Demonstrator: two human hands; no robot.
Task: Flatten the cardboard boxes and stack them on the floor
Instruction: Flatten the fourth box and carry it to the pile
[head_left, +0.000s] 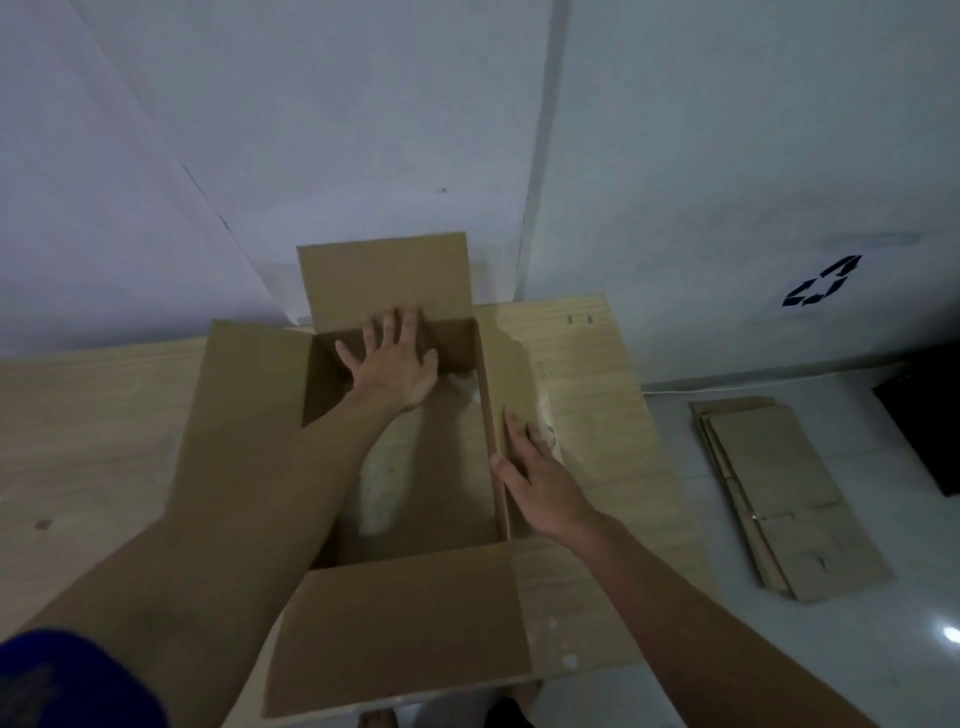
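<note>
I had an open cardboard box on the wooden table, directly in front of me, all four top flaps folded outward. Its long axis ran away from me toward the wall. The bottom looked open too, since pale table grain showed through the inside, though the light was too dim for me to be sure.

My left hand was reached down inside the box, fingers spread wide and flat against the far end wall, fingertips at the crease where the far flap stood up. My right hand lay along the right long wall, fingers held together and extended along the outside, thumb hooked over the top edge, so the wall sat lightly between thumb and fingers.

What the next move turned on, as I judged it: the right wall ran lengthwise beside my right hand, and the far wall lay crosswise ahead of my left. Pushing the far end sideways while steering the right wall should shear the tube flat along its length. The right hand was nearer to me and better placed to guide.

A stack of flattened boxes lay on the tiled floor to my right, well apart from the table.
</note>
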